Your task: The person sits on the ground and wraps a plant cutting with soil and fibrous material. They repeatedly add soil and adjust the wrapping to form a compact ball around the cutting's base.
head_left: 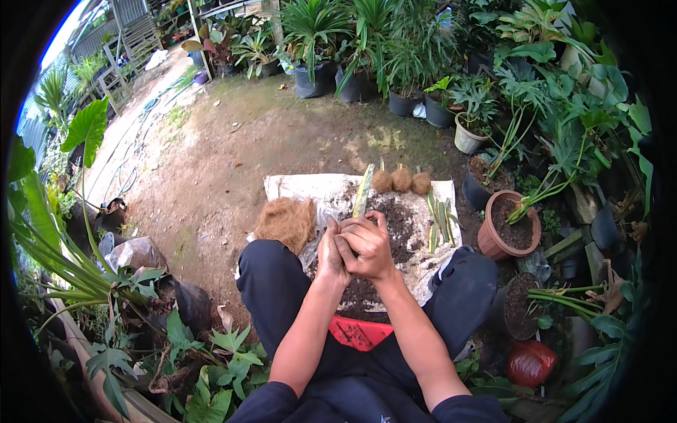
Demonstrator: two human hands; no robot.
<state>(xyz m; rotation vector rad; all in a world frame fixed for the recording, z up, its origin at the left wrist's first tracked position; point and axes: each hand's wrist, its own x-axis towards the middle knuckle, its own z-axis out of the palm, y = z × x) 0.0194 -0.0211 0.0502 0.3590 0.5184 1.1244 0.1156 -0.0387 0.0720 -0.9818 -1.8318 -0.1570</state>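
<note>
My left hand point(332, 254) and my right hand point(367, 246) are cupped together above a white woven sheet point(449, 190). A variegated snake plant leaf cutting point(363, 191) stands up out of the hands; what encloses its base is hidden between the palms. Dark soil point(394, 222) is spread over the sheet beyond the hands. To the left lies a mat of brown coconut fibre point(285, 223). Several fibre balls point(401, 180) with short cuttings in them sit in a row at the sheet's far edge. More leaf cuttings point(443, 219) lie on the sheet's right side.
A red plastic piece point(359, 333) with soil on it lies between my legs. Potted plants stand ahead and to the right, among them a terracotta-coloured pot point(492, 235). Leafy plants point(206, 359) crowd the lower left. A hose point(135, 137) runs over bare ground at the upper left.
</note>
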